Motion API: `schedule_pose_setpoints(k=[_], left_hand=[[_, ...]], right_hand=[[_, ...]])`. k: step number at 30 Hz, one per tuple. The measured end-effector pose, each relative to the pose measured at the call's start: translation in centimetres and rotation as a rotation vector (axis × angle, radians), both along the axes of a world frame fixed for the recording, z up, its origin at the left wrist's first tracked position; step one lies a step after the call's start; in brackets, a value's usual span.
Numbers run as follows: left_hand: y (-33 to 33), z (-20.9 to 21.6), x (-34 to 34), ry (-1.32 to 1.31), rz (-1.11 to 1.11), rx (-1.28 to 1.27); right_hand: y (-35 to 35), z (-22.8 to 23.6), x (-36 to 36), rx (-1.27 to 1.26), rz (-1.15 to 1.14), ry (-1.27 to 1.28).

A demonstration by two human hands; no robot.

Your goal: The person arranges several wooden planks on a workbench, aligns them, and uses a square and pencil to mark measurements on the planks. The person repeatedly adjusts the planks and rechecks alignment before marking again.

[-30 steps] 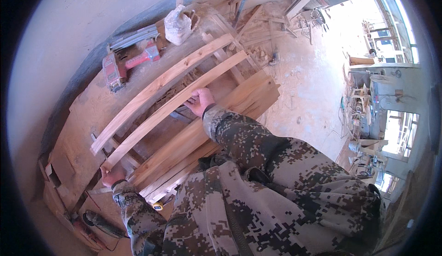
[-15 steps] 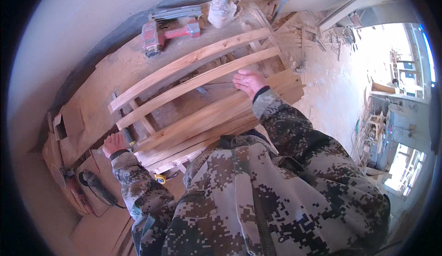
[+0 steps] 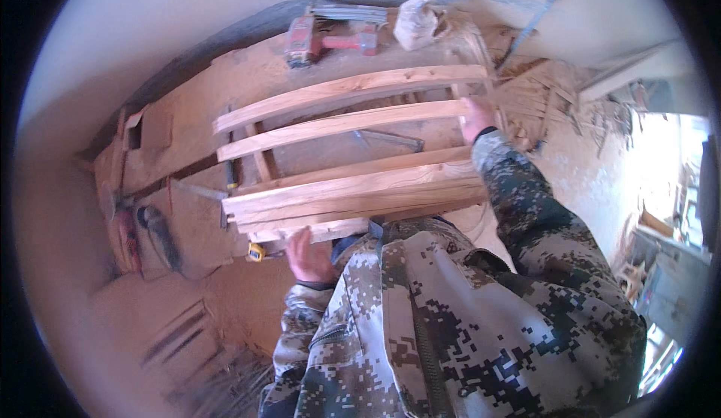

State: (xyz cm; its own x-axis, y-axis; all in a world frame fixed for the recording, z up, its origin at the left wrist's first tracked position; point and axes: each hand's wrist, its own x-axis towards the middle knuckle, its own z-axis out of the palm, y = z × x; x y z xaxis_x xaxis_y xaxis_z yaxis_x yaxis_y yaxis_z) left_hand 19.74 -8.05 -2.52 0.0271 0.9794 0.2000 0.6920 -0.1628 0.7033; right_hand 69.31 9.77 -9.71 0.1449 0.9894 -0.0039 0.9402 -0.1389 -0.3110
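Several pale wooden slats lie side by side in front of me. The second slat from the back (image 3: 345, 126) has my right hand (image 3: 478, 120) at its right end, fingers bent against it. Behind it runs the rearmost slat (image 3: 338, 95), resting across short crosspieces (image 3: 262, 159). Closer to my body are more boards (image 3: 360, 189), stacked tightly together. My left hand (image 3: 310, 258) is below their front edge near my waist, its fingers a little apart and slightly blurred, with nothing visible in it. A yellow tape measure (image 3: 256, 251) sits just left of that hand.
A red nail gun (image 3: 330, 41) and a whitish bag (image 3: 420, 22) stand at the back of the dusty bench (image 3: 240, 69). Two corded power tools, one an angle grinder (image 3: 158, 238), lie at left. Wood scraps (image 3: 544, 102) are heaped at right.
My left hand has moved from the slats' left ends rightward and nearer my body. My right hand has gone rightward to the second slat's end. The view has shifted, and the slats look more level.
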Motion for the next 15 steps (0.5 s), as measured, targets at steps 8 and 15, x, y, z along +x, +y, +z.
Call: schedule_pose_setpoints(k=[8, 15], left_hand=[[-7.4, 1.4, 3.9, -0.092, 0.370, -0.222], [-8.4, -0.9, 6.9, -0.194, 0.506, -0.264]], right_hand=[[4.0, 0.1, 10.8, -0.252, -0.032, -0.024], [6.5, 0.1, 15.8, -0.420, -0.028, 0.554]])
